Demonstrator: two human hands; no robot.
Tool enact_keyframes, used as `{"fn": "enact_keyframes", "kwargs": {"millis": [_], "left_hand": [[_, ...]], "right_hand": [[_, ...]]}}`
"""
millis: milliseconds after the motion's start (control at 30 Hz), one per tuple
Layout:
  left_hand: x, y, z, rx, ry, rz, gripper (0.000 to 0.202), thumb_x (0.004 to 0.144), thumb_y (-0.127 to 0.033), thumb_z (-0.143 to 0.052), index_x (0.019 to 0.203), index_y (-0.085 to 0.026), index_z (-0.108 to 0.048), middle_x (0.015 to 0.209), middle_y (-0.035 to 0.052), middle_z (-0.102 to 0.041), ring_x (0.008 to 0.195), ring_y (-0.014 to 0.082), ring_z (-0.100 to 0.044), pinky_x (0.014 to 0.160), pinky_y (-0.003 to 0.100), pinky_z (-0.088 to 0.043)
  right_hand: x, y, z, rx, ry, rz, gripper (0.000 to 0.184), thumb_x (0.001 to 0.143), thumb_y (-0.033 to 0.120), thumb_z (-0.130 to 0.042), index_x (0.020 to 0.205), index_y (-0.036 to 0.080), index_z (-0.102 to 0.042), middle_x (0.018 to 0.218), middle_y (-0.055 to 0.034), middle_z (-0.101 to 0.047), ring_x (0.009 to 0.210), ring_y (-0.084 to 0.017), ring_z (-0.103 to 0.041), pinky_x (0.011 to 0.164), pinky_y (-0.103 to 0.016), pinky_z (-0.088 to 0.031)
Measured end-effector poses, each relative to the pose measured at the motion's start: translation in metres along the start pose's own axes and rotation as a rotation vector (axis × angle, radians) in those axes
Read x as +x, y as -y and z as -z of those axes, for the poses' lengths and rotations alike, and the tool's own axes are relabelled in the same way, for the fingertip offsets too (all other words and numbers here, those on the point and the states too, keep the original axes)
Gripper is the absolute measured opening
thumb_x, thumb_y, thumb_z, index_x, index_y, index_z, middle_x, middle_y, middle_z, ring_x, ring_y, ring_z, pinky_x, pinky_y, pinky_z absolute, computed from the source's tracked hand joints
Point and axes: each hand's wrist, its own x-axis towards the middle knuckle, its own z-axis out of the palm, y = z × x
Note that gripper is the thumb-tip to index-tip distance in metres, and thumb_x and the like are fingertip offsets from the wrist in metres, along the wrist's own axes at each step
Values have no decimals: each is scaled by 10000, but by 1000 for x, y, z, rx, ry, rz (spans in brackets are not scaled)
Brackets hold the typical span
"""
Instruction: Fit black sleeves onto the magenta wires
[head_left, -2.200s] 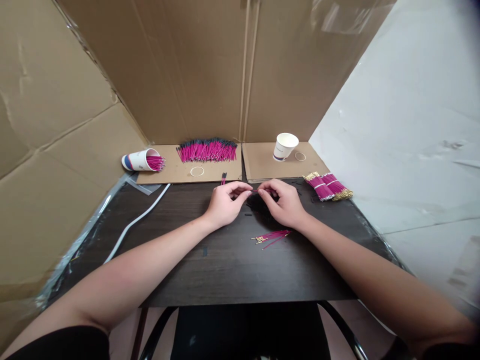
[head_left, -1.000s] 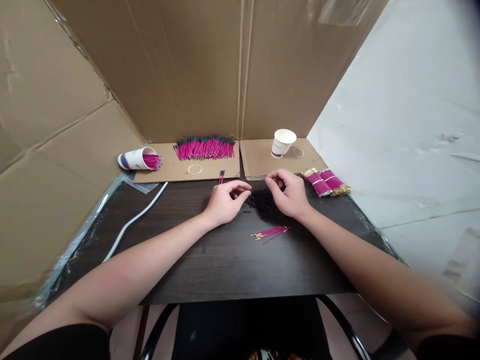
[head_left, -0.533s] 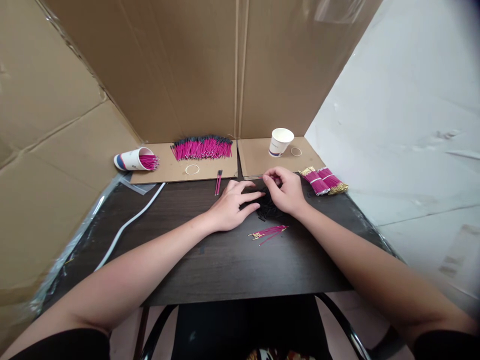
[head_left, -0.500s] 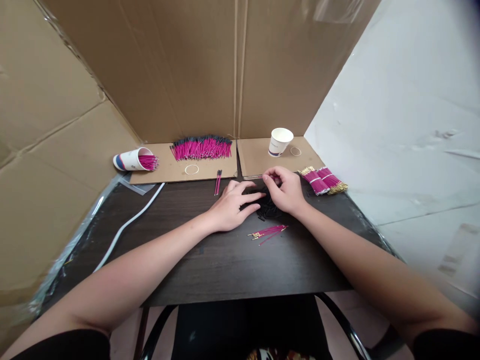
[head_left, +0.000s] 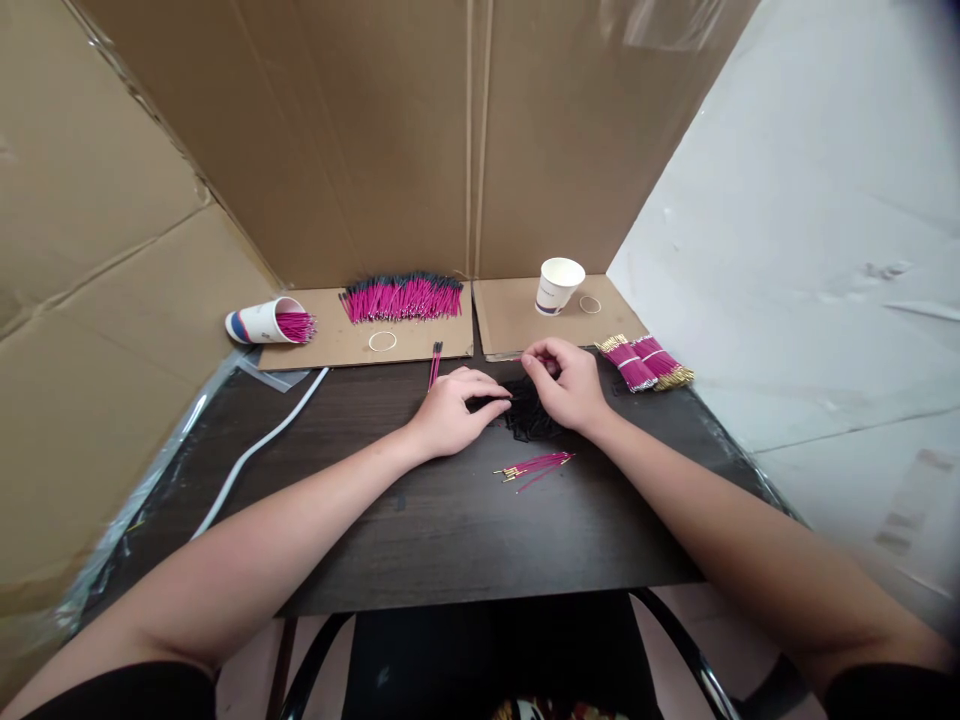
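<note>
My right hand (head_left: 564,385) is closed in a pinch on a thin magenta wire, of which only a short end shows at the fingertips. My left hand (head_left: 459,408) lies palm down beside it, thumb and forefinger drawn together; whatever is between them is too small to make out. Between the hands is a heap of small black tubes (head_left: 529,420), partly covered by my right hand. Several loose magenta wires with gold tips (head_left: 536,465) lie on the table closer to me. A few black-capped magenta wires (head_left: 436,362) lie just behind my left hand.
Capped magenta wires (head_left: 405,298) lie in a row on a cardboard strip (head_left: 337,345), near a rubber band (head_left: 382,341). A tipped paper cup (head_left: 259,322) holds more wires. An upright cup (head_left: 559,288) and banded wire bundles (head_left: 646,363) are at right. A white cable (head_left: 259,445) crosses the left.
My left hand has drawn back slightly left from the black heap, its thumb and forefinger closing together. My right hand keeps its pinch and has barely moved.
</note>
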Motion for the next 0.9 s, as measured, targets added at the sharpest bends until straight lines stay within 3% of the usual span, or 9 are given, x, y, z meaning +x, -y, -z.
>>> {"fn": "enact_keyframes", "kwargs": {"millis": [100, 200, 467, 900], "left_hand": [[1, 1, 1, -94, -61, 107, 167, 1012, -334, -785, 1076, -234, -902, 1111, 89, -866, 964, 242, -778, 876, 391, -614], [2, 4, 2, -141, -101, 171, 218, 1024, -364, -766, 1086, -199, -895, 1114, 103, -868, 931, 233, -775, 858, 382, -609], [2, 5, 3, -153, -84, 167, 221, 1029, -345, -756, 1107, -194, -898, 1130, 108, -868, 992, 248, -788, 907, 405, -612], [2, 9, 2, -117, -100, 201, 213, 999, -370, -771, 1034, -205, -901, 1022, 84, -875, 816, 216, -739, 780, 370, -586]], "right_hand": [[-3, -1, -1, 20, 9, -9, 183, 1031, 323, -661, 888, 223, -718, 816, -36, -735, 696, -190, -617, 695, -345, -509], [-4, 0, -2, 38, 7, -12, 173, 1019, 311, -670, 883, 219, -724, 804, -28, -726, 693, -184, -611, 683, -336, -494], [-5, 3, 0, 63, 18, -20, 184, 1009, 319, -672, 861, 221, -719, 774, -19, -702, 673, -178, -585, 659, -330, -489], [-5, 9, 2, 39, 44, 45, 181, 1000, 311, -669, 837, 235, -683, 760, -20, -685, 656, -180, -566, 647, -342, -507]]}}
